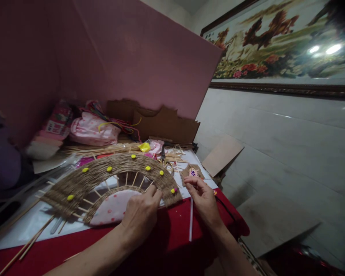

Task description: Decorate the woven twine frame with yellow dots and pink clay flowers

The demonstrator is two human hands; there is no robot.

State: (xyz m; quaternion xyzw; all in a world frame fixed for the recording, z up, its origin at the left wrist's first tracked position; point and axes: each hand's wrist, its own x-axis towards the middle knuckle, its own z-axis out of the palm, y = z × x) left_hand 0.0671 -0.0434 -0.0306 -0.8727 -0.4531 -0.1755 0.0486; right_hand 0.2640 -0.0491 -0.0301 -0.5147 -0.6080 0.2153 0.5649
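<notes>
A half-round woven fan of brown twine (103, 174) on thin wooden sticks lies on the table, dotted with several yellow beads. My left hand (140, 214) rests on its inner right part, fingers curled and pressing the weave and sticks. My right hand (202, 197) is beside the fan's right end, fingers pinched together near the twine edge; what it pinches is too small to make out. A pink dotted cloth piece (112, 209) shows under the fan's arch.
A red cloth (172, 234) covers the table's front, with white paper beneath the fan. Scissors (164, 161), a bundle of sticks (103, 148), pink bags (93, 130) and cardboard pieces (163, 124) lie behind. A white straw-like stick (191, 218) lies by my right wrist. A pink board stands behind.
</notes>
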